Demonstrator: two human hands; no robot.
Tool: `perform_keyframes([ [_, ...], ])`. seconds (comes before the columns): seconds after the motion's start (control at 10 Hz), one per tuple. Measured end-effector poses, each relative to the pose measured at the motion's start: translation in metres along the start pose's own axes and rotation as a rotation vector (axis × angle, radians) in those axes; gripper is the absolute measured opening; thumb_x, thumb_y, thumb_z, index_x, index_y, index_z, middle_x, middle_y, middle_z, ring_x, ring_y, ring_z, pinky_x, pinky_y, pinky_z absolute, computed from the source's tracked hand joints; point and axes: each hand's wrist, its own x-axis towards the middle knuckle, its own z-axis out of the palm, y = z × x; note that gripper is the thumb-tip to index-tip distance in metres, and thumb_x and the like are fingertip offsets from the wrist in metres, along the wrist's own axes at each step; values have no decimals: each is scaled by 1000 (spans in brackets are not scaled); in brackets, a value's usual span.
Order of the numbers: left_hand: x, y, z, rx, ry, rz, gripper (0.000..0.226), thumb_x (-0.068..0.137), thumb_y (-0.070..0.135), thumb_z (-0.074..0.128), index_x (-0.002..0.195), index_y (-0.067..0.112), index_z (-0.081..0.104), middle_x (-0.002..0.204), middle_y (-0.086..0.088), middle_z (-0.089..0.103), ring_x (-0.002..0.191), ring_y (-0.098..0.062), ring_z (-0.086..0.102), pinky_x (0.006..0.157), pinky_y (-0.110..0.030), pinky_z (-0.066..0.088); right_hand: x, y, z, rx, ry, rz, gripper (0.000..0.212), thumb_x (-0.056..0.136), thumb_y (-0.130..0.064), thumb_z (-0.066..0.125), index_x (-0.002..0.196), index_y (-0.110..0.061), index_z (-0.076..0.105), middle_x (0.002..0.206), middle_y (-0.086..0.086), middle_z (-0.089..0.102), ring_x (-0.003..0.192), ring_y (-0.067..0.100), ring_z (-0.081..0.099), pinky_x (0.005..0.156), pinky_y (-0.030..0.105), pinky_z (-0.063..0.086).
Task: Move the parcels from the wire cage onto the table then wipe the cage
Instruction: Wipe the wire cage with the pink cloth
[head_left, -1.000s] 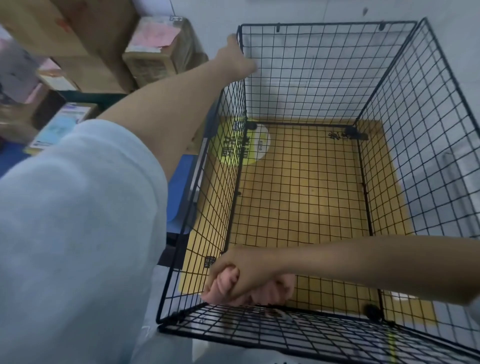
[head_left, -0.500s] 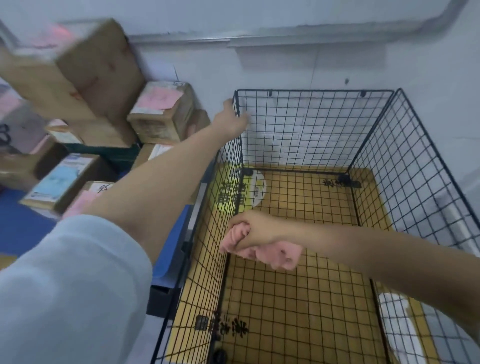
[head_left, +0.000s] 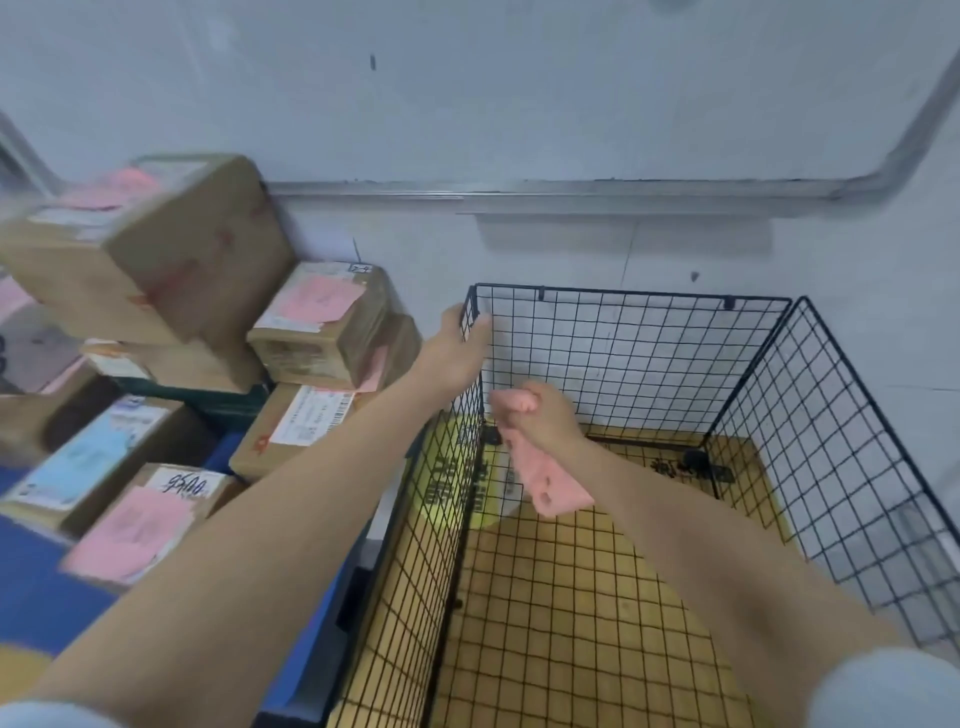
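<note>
The black wire cage (head_left: 639, 332) stands open-topped against the wall, with no parcels inside; yellow floor shows through its mesh bottom. My left hand (head_left: 457, 345) grips the cage's far left top corner. My right hand (head_left: 543, 415) is inside the cage near that same corner, closed on a pink cloth (head_left: 550, 478) that hangs down from the fist beside the left wire panel. Several cardboard parcels (head_left: 322, 317) with pink and white labels are piled on the blue table (head_left: 36, 587) to the left of the cage.
A grey wall with a metal rail (head_left: 519, 189) runs behind the cage. A large tilted box (head_left: 150, 249) tops the parcel pile. A yellow and white floor sign (head_left: 467, 483) lies under the cage's left side.
My right hand has carried the pink cloth from the cage's near left edge up along the left panel to the far corner. The view has tilted upward. My left hand keeps its grip on the corner.
</note>
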Motion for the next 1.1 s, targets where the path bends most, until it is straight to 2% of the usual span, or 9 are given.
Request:
perform_keyframes([
  [0.1, 4, -5, 1, -10, 10, 3, 58, 100, 50, 26, 149, 20, 17, 139, -17, 47, 128, -31, 44, 103, -35, 33, 16, -1, 8, 20, 31, 46, 19, 90, -8, 58, 109, -11, 59, 93, -7, 58, 79, 9, 57, 45, 6, 38],
  [0.2, 9, -8, 2, -7, 7, 14, 59, 99, 51, 28, 149, 21, 18, 138, -16, 49, 128, -30, 45, 103, -35, 33, 25, 0, 20, 70, 70, 96, 29, 94, -9, 53, 122, -12, 58, 119, 2, 62, 110, 20, 59, 80, 14, 49],
  [0.3, 13, -12, 3, 2, 10, 28, 62, 98, 52, 32, 149, 20, 18, 136, -15, 50, 127, -30, 45, 103, -34, 33, 30, 4, 37, 170, 116, 123, 15, 92, -18, 57, 104, -12, 64, 105, 9, 67, 102, 26, 63, 84, 31, 50],
  [0.4, 16, -15, 4, 16, 20, 36, 64, 97, 53, 34, 149, 20, 19, 136, -15, 50, 127, -30, 46, 102, -33, 34, 41, 9, 50, 211, 184, 136, 12, 91, -20, 56, 99, -15, 64, 93, 4, 66, 98, 25, 63, 70, 20, 46],
  [0.5, 19, -15, 4, 8, 56, 37, 60, 97, 52, 34, 147, 22, 24, 136, -14, 51, 125, -29, 48, 100, -33, 36, 38, 8, 61, 229, 220, 158, 19, 94, -15, 46, 97, -13, 65, 93, -2, 64, 103, 23, 62, 72, 11, 45],
  [0.6, 20, -16, 5, 8, 74, 40, 58, 97, 53, 35, 146, 23, 26, 132, -15, 53, 120, -29, 52, 92, -29, 38, 31, 8, 69, 231, 182, 129, 24, 98, -14, 40, 94, -16, 64, 107, -1, 64, 111, 17, 56, 97, 40, 44],
  [0.7, 20, -16, 6, 34, 64, 52, 59, 97, 51, 36, 146, 20, 25, 130, -15, 54, 115, -29, 54, 87, -29, 38, 26, 13, 62, 103, 214, 24, 18, 96, -18, 50, 108, -13, 62, 105, 8, 66, 101, 25, 62, 83, 30, 47],
  [0.9, 23, -18, 6, 65, 55, 72, 60, 97, 50, 38, 146, 19, 23, 125, -14, 57, 96, -22, 57, 78, -28, 41, 6, 21, 74, 171, 126, 47, 29, 96, -9, 49, 120, -21, 57, 117, 0, 64, 109, 13, 56, 90, 26, 42],
  [1.1, 23, -17, 5, 62, 70, 66, 58, 98, 50, 35, 145, 18, 26, 122, -15, 58, 109, -30, 58, 95, -41, 48, -50, 23, 84, 226, 59, 36, 25, 91, -6, 58, 115, -15, 59, 107, -9, 60, 106, 9, 55, 92, 16, 40],
])
